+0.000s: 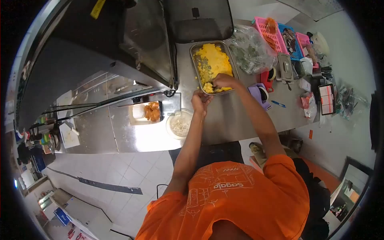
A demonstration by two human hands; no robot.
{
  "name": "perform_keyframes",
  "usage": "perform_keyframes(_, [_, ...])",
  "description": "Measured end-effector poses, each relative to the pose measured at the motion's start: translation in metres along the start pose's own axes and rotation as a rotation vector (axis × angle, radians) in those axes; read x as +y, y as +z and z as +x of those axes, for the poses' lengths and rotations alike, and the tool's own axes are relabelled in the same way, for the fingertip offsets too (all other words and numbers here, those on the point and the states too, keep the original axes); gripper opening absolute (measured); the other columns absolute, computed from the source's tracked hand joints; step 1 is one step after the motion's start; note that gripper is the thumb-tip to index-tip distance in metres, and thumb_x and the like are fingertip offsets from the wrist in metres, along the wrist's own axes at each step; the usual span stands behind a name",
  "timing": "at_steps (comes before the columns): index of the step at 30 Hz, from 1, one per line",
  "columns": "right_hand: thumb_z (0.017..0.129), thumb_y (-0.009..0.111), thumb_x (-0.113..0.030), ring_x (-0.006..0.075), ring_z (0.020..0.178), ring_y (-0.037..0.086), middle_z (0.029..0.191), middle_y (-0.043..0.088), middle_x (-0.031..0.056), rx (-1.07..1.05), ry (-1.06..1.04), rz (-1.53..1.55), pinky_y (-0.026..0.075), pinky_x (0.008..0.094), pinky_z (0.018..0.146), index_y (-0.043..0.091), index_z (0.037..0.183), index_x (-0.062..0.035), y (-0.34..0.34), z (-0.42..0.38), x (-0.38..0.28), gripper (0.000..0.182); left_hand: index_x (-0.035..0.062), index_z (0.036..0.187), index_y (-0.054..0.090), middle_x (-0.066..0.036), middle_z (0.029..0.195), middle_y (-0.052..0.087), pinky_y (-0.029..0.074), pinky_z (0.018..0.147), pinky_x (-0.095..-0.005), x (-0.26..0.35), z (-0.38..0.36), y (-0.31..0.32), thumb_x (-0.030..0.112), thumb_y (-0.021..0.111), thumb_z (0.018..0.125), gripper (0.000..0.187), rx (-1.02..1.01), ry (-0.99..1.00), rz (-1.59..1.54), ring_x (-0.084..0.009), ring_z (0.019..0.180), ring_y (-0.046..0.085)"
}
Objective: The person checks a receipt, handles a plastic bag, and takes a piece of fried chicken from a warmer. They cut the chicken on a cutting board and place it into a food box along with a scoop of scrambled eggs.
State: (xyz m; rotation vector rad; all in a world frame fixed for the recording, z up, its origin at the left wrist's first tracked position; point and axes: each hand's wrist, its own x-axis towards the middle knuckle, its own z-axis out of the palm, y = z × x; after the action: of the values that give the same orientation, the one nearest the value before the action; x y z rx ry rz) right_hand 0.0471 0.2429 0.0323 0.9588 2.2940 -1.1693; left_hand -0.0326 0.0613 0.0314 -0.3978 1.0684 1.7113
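Observation:
A rectangular metal tray (pixel 236 72) stands on the steel counter, with soft yellow food (pixel 216 60) that looks like scrambled egg or mash. Over the near end of the tray, my right hand (pixel 225 81) is closed round a dark utensil, perhaps a spoon, whose lower end is in the food; its exact kind is hard to make out. My left hand (pixel 201 103) is at the near left corner of the tray, thumb and fingers on either side of the rim. Just below my left hand sits a round bowl (pixel 170 130) with pale, crumbly food.
A box (pixel 134 120) with browned food and a white item lies left of the bowl. A large dark appliance (pixel 96 48) overhangs the left side. To the right are a clear plastic bag (pixel 252 50), a purple tape dispenser (pixel 258 98), a blue pen (pixel 279 104) and a pink basket (pixel 276 34).

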Motion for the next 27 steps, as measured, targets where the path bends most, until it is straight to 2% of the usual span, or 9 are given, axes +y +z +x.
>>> perform_keyframes(1, [0.081, 0.059, -0.026, 0.0191, 0.064, 0.064, 0.069, 0.065, 0.0082, -0.06, 0.092, 0.233, 0.046, 0.0334, 0.056, 0.07, 0.082, -0.0024, -0.004, 0.001, 0.007, 0.026, 0.0048, 0.096, 0.055, -0.009, 0.095, 0.056, 0.055, 0.077, -0.0415, -0.001, 0.006, -0.005, 0.025, 0.05, 0.091, 0.022, -0.049, -0.021, 0.003, -0.0245, 0.085, 0.062])
perform_keyframes(4, [0.085, 0.06, -0.031, 0.0061, 0.055, 0.049, 0.062, 0.055, -0.0001, -0.179, 0.181, 0.483, 0.035, 0.0233, 0.048, 0.069, 0.086, -0.0064, -0.015, -0.009, 0.017, 0.026, 0.0043, 0.101, 0.056, -0.009, 0.095, 0.056, 0.055, 0.081, -0.0407, 0.003, 0.014, -0.011, 0.029, 0.048, 0.092, 0.027, -0.12, -0.079, 0.04, -0.024, 0.09, 0.061])
perform_keyframes(9, [0.09, 0.062, -0.029, 0.0026, 0.055, 0.042, 0.071, 0.053, -0.0022, 0.159, 0.226, 0.894, 0.028, 0.0195, 0.045, 0.062, 0.101, -0.0074, 0.003, -0.041, 0.007, 0.024, 0.0037, 0.116, 0.058, -0.009, 0.108, 0.063, 0.053, 0.081, -0.0338, 0.047, -0.026, -0.031, 0.017, 0.042, 0.096, 0.029, -0.206, -0.064, 0.376, -0.0201, 0.095, 0.062])
perform_keyframes(11, [0.089, 0.063, -0.027, 0.0026, 0.055, 0.042, 0.072, 0.051, -0.0032, 0.109, 0.184, 0.924, 0.028, 0.0192, 0.045, 0.062, 0.104, -0.0068, 0.007, -0.062, -0.012, 0.025, 0.004, 0.115, 0.061, -0.008, 0.112, 0.065, 0.051, 0.081, -0.0315, 0.078, -0.054, -0.073, 0.007, 0.044, 0.096, 0.027, -0.254, 0.012, 0.43, -0.0182, 0.097, 0.062])
perform_keyframes(15, [0.089, 0.064, -0.021, 0.0022, 0.056, 0.038, 0.071, 0.045, -0.006, -0.04, 0.078, 1.122, 0.026, 0.0184, 0.047, 0.06, 0.113, -0.0046, 0.056, -0.088, -0.075, 0.03, 0.0054, 0.108, 0.064, -0.006, 0.104, 0.067, 0.048, 0.083, -0.0312, 0.161, -0.08, -0.189, 0.004, 0.059, 0.091, 0.018, -0.053, 0.745, 0.86, -0.0173, 0.098, 0.062])
perform_keyframes(19, [0.088, 0.064, -0.025, 0.0013, 0.054, 0.027, 0.066, 0.039, -0.0098, -0.226, -0.07, 1.269, 0.019, 0.0188, 0.047, 0.063, 0.119, -0.004, 0.135, -0.071, -0.167, 0.038, 0.004, 0.113, 0.061, -0.011, 0.103, 0.065, 0.047, 0.088, -0.0349, 0.225, -0.032, -0.275, 0.014, 0.067, 0.088, 0.027, 0.387, 1.095, 1.114, -0.0247, 0.098, 0.061])
perform_keyframes(22, [0.09, 0.06, -0.024, 0.0066, 0.052, 0.043, 0.063, 0.048, -0.0041, -0.122, -0.017, 1.146, 0.031, 0.0231, 0.045, 0.062, 0.126, -0.0069, 0.194, -0.029, -0.204, 0.039, 0.003, 0.115, 0.064, -0.012, 0.102, 0.067, 0.051, 0.079, -0.0321, 0.246, -0.017, -0.288, 0.023, 0.066, 0.092, 0.03, 0.225, 0.661, 0.945, -0.0194, 0.088, 0.063])
perform_keyframes(24, [0.092, 0.056, -0.022, 0.0214, 0.061, 0.062, 0.08, 0.064, 0.0082, 0.605, -0.347, -0.141, 0.048, 0.0322, 0.05, 0.055, 0.135, -0.0132, 0.237, -0.017, -0.212, 0.044, 0.0028, 0.113, 0.066, -0.012, 0.1, 0.067, 0.051, 0.077, -0.0311, 0.249, -0.005, -0.301, 0.025, 0.065, 0.093, 0.03, 0.144, 0.631, 0.94, -0.0176, 0.087, 0.063])
perform_keyframes(27, [0.093, 0.053, -0.017, 0.0334, 0.065, 0.064, 0.09, 0.063, 0.0138, 0.547, -0.251, -0.313, 0.053, 0.0423, 0.062, 0.044, 0.145, -0.0272, 0.249, -0.033, -0.237, 0.054, 0.002, 0.109, 0.069, -0.012, 0.098, 0.069, 0.05, 0.08, -0.0292, 0.253, -0.002, -0.304, 0.025, 0.064, 0.094, 0.028, 0.153, 0.597, 0.948, -0.0156, 0.09, 0.063])
